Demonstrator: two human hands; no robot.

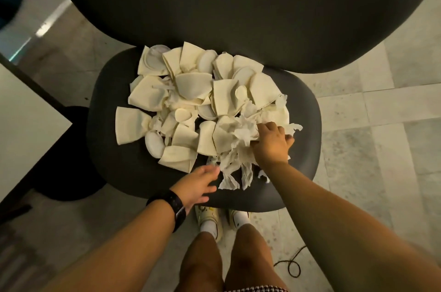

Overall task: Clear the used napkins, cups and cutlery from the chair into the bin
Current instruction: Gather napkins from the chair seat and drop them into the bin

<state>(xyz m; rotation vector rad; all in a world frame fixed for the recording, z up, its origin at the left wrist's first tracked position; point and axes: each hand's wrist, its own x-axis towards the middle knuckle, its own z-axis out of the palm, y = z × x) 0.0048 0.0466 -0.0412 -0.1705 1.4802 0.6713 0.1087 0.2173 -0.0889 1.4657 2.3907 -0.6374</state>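
Observation:
A dark chair seat (107, 148) carries a heap of cream folded napkins (186, 100), flattened paper cups (156, 146) and white plastic cutlery (167, 87). Crumpled white tissue napkins (238, 146) lie at the heap's near right. My right hand (272, 142) is closed on a bunch of that crumpled tissue, with shreds hanging below it. My left hand (201, 184), with a black watch on the wrist, hovers open over the seat's front edge, fingers spread just left of the hanging tissue. No bin is recognisable in view.
The chair's dark backrest (238, 5) rises behind the heap. A pale table edge (23, 124) stands at the left, with a round dark base (69, 160) beneath it. My feet are under the seat's front, and a black cable (291, 265) lies on the tiled floor.

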